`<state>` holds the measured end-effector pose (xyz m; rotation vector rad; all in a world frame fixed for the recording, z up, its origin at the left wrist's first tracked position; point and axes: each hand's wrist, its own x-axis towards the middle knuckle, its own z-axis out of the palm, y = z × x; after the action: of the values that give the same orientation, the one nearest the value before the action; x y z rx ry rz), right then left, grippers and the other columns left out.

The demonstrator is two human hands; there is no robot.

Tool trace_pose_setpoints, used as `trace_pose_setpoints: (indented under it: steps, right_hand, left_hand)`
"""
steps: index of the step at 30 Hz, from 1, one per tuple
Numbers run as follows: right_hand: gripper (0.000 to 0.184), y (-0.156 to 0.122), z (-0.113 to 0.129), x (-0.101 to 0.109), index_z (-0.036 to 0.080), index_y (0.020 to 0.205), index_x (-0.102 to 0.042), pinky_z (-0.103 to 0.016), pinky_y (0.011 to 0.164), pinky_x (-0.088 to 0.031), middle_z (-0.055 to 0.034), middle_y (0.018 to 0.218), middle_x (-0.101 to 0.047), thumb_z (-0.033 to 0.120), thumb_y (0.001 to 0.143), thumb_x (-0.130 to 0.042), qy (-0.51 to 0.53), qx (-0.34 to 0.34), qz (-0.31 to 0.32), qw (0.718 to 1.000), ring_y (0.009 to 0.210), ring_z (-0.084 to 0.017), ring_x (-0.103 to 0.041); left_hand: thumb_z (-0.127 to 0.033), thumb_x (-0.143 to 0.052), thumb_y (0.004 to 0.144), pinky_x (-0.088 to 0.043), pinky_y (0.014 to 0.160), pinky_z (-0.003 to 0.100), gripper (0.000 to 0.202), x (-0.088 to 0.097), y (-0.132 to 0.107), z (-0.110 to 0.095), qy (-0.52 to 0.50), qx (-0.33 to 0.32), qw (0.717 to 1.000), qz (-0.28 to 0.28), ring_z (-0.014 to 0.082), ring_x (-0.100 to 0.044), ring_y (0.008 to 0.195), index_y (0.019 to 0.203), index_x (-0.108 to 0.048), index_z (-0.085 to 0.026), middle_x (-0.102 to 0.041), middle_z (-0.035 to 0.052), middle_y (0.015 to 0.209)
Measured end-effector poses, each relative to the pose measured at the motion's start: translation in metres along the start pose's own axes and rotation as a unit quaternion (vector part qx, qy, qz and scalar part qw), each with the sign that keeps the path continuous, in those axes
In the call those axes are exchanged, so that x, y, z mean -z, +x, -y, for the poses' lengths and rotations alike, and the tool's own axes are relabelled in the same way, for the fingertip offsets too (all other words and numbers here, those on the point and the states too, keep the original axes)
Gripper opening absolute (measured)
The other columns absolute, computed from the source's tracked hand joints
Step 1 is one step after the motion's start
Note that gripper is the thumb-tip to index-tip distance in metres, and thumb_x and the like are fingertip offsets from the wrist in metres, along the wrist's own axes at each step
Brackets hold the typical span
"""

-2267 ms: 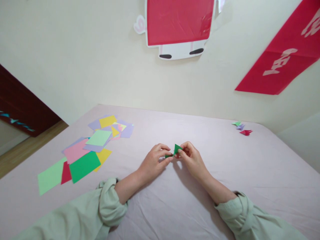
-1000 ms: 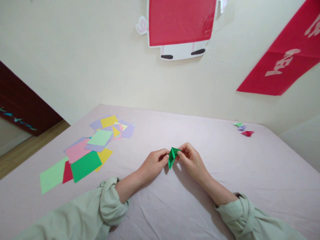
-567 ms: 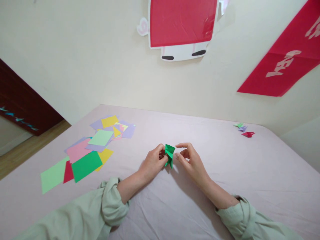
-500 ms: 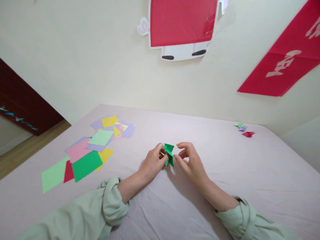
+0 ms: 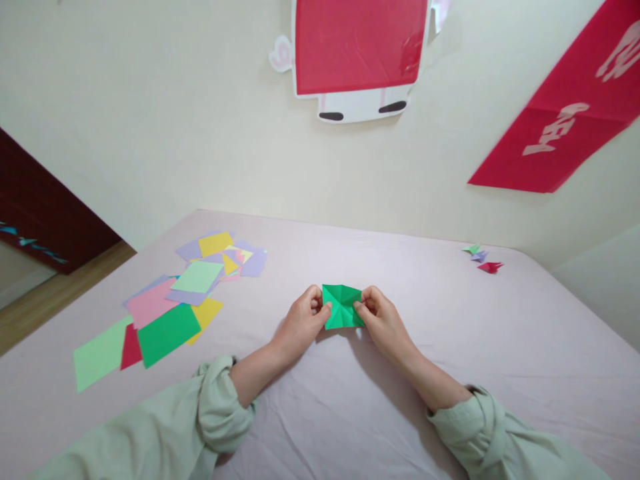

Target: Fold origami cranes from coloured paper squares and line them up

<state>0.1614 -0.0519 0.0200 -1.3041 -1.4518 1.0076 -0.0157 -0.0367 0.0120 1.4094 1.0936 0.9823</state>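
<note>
Left hand and right hand at a creased green sheet

Nearest the viewer, a rolled pale-green sleeve lay on each side of the creased green sheet, over a pale cloth. Beyond the cuffs, the left hand pinched the sheet's left edge between thumb and fingers; the right hand pinched its right edge likewise. Between them the sheet showed as a rectangle crossed by fold lines. Well to its left lay overlapping loose papers: a light-green sheet, a red sheet, a plain green sheet and a pink sheet. Well to its right and farther off, three small folded pieces lay clustered. Beyond it, on the wall, hung a white-edged red panel, with a red banner off to its right.
</note>
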Motion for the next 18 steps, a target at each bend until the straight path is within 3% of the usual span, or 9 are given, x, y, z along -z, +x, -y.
trace_pose_setpoints:
  steps: [4, 8, 13, 18]
  right_hand:
    - [0.022, 0.002, -0.001, 0.000, 0.021, 0.078, -0.045, -0.022, 0.048, -0.030, 0.0079, 0.057, -0.043, 0.039, 0.081, -0.057, 0.076, -0.030, 0.021, 0.996, 0.050, -0.010, -0.040]
    - [0.025, 0.002, 0.001, -0.003, 0.021, 0.080, -0.047, -0.022, 0.051, -0.034, 0.0069, 0.059, -0.046, 0.042, 0.079, -0.060, 0.129, -0.046, 0.041, 0.990, 0.052, -0.010, -0.042]
    - [0.023, -0.001, 0.007, -0.004, 0.021, 0.079, -0.051, -0.023, 0.054, -0.039, 0.0045, 0.065, -0.050, 0.041, 0.079, -0.061, 0.141, -0.038, 0.074, 0.987, 0.057, -0.011, -0.046]
    - [0.019, -0.002, 0.009, -0.002, 0.022, 0.088, -0.055, -0.028, 0.063, -0.048, 0.0021, 0.071, -0.056, 0.040, 0.089, -0.048, 0.162, -0.034, 0.106, 0.981, 0.063, -0.014, -0.055]
  left_hand:
    - [-0.031, -0.060, 0.079, -0.045, 0.059, 0.022, 0.018, 0.000, 0.003, -0.002, -0.045, 0.033, 0.998, 0.004, 0.0114, -0.057, 0.061, 0.081, -0.046, -0.019, -0.059, -0.0038, 0.068]
    - [-0.032, -0.067, 0.074, -0.048, 0.065, 0.025, 0.027, 0.001, 0.005, -0.006, -0.081, 0.049, 0.995, 0.029, 0.0147, -0.061, 0.071, 0.094, -0.057, -0.016, -0.066, 0.0007, 0.080]
    - [-0.037, -0.072, 0.071, -0.049, 0.071, 0.028, 0.034, 0.003, 0.005, -0.014, -0.099, 0.110, 0.988, 0.046, 0.0183, -0.064, 0.077, 0.096, -0.068, -0.013, -0.072, 0.0065, 0.090]
    - [-0.042, -0.076, 0.069, -0.050, 0.076, 0.031, 0.042, 0.008, 0.008, -0.015, -0.154, 0.146, 0.976, 0.046, 0.0196, -0.066, 0.079, 0.097, -0.070, -0.012, -0.073, 0.0091, 0.090]
